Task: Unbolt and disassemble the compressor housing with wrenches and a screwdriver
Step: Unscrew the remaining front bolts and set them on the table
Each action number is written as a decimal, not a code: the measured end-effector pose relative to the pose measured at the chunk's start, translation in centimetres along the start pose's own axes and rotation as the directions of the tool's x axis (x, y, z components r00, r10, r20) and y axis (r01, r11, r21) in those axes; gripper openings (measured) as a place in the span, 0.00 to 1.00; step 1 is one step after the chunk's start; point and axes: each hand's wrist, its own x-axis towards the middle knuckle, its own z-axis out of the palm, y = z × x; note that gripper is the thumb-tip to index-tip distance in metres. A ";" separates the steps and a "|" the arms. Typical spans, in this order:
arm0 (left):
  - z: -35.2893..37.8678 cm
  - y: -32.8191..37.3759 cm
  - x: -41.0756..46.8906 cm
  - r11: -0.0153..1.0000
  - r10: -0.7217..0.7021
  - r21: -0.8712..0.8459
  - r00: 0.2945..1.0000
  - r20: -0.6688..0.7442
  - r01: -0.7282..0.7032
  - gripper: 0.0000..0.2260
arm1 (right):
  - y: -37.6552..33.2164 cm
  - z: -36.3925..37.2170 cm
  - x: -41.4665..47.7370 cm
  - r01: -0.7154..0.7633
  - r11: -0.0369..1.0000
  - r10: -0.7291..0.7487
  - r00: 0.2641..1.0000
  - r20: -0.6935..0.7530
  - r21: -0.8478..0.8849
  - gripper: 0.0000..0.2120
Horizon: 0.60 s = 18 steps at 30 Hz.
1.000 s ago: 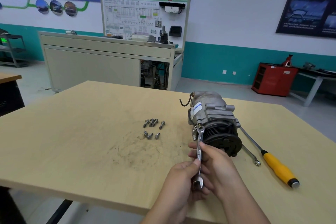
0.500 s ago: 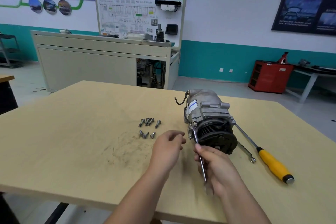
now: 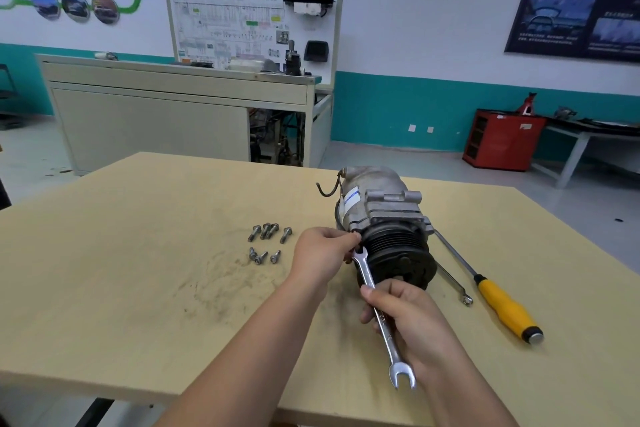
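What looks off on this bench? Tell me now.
Nothing looks spilled or broken. Dark smudges soil the table beside the loose bolts, and a thin dark wire curls free from the compressor at its far end.

a grey compressor [image 3: 381, 211] lies on the wooden table [image 3: 138, 253]. the left hand [image 3: 322, 253] pinches at its flange beside the black pulley. the right hand [image 3: 412, 319] grips an open-ended wrench [image 3: 383, 322], upper end just beside those fingertips. seven loose bolts [image 3: 266, 231] lie to the left; a second wrench [image 3: 453, 282] and yellow-handled screwdriver [image 3: 502, 308] lie to the right.
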 end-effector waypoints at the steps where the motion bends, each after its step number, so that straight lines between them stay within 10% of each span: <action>1: 0.0 -0.1 -0.1 1.000 -0.003 -0.005 1.000 0.000 0.003 0.06 | 0.2 -0.1 0.0 0.001 1.000 -0.001 1.000 0.011 0.000 0.19; 9: -3.7 -2.0 -0.6 0.997 -0.012 0.070 0.999 -0.041 0.015 0.04 | 1.2 -0.3 -0.2 0.037 0.998 -0.028 0.988 0.153 -0.057 0.09; 18: -11.9 -3.9 3.9 0.727 0.215 0.675 0.894 -0.394 0.122 0.04 | 1.3 0.0 -0.2 0.023 1.000 -0.023 0.999 0.035 0.004 0.05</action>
